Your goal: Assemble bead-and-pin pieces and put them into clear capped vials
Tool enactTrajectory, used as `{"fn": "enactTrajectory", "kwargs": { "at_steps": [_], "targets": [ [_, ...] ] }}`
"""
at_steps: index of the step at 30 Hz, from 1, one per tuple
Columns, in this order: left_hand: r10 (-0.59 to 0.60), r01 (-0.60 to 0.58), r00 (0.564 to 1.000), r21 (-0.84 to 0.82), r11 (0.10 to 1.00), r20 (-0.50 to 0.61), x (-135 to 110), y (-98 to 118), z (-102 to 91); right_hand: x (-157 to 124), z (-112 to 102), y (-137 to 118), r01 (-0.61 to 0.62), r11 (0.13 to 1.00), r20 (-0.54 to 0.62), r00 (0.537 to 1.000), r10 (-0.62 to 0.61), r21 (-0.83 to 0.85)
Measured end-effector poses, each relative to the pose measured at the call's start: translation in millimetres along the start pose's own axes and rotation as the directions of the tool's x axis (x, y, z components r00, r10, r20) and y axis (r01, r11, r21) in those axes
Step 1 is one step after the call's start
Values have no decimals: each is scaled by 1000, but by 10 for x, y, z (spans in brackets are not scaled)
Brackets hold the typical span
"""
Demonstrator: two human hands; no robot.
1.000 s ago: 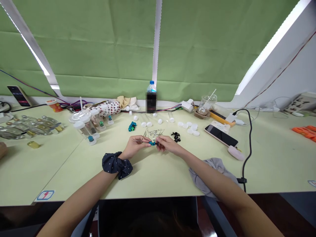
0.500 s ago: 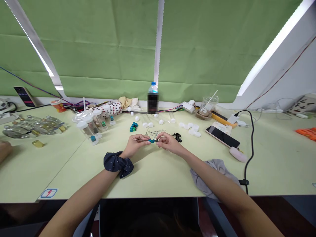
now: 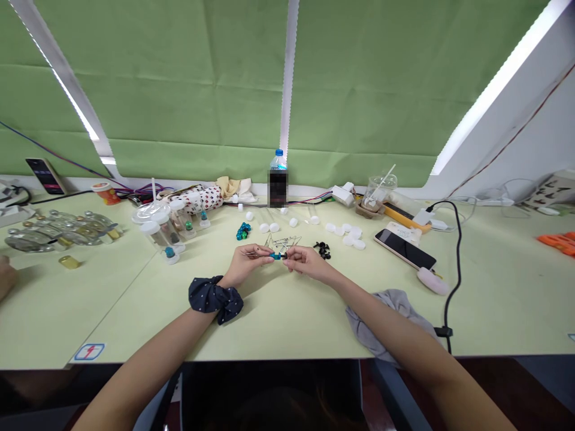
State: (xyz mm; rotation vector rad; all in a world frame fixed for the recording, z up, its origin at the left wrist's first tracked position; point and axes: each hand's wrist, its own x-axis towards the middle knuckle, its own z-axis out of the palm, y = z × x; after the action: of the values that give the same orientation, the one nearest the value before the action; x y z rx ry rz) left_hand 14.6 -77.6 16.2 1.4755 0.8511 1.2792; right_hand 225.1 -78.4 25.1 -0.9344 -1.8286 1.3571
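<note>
My left hand point(image 3: 247, 260) is closed, pinching a small teal-blue piece point(image 3: 275, 256) between thumb and finger. Thin metal pins point(image 3: 248, 253) stick out across its fingers. Facing it, my right hand point(image 3: 308, 261) is closed on a tiny black piece point(image 3: 284, 255) at the right end of the teal one. The two pieces touch or nearly touch; their joint is too small to make out. Loose metal pins point(image 3: 282, 242) lie just behind my hands. To their right is a heap of black parts point(image 3: 322, 250), and to the left a cluster of teal and green pieces point(image 3: 243, 231).
White caps point(image 3: 353, 234) and clear tubes lie behind. Lidded tubes point(image 3: 153, 230) and glass bottles point(image 3: 67, 226) stand or lie left, near another person's hand point(image 3: 6, 276). Right are a phone point(image 3: 405, 249), a black cable point(image 3: 458, 263) and grey cloth point(image 3: 381, 317). A bottle point(image 3: 278, 179) stands at the back.
My right hand's fingers have shifted slightly, staying at the black end of the teal piece. My left hand is nearly still. The other person's hand has drawn slightly left.
</note>
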Motion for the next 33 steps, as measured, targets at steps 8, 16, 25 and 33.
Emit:
{"fn": "enactTrajectory", "kwargs": {
  "at_steps": [8, 16, 25, 33],
  "targets": [
    [7, -7, 1000, 16, 1000, 0, -12, 16, 0, -38, -3, -61, 2, 1000, 26, 1000, -2, -27],
    [-8, 8, 1000, 8, 1000, 1, -7, 10, 2, -39, -7, -74, 15, 999, 47, 999, -12, -51],
    [-6, 6, 1000, 24, 1000, -4, -14, 25, 13, -28, -15, -64, 8, 998, -7, 1000, -8, -64],
    [-21, 20, 1000, 14, 1000, 13, -29, 54, 36, -18, -16, -40, 18, 999, -33, 999, -19, -43]
  ]
}}
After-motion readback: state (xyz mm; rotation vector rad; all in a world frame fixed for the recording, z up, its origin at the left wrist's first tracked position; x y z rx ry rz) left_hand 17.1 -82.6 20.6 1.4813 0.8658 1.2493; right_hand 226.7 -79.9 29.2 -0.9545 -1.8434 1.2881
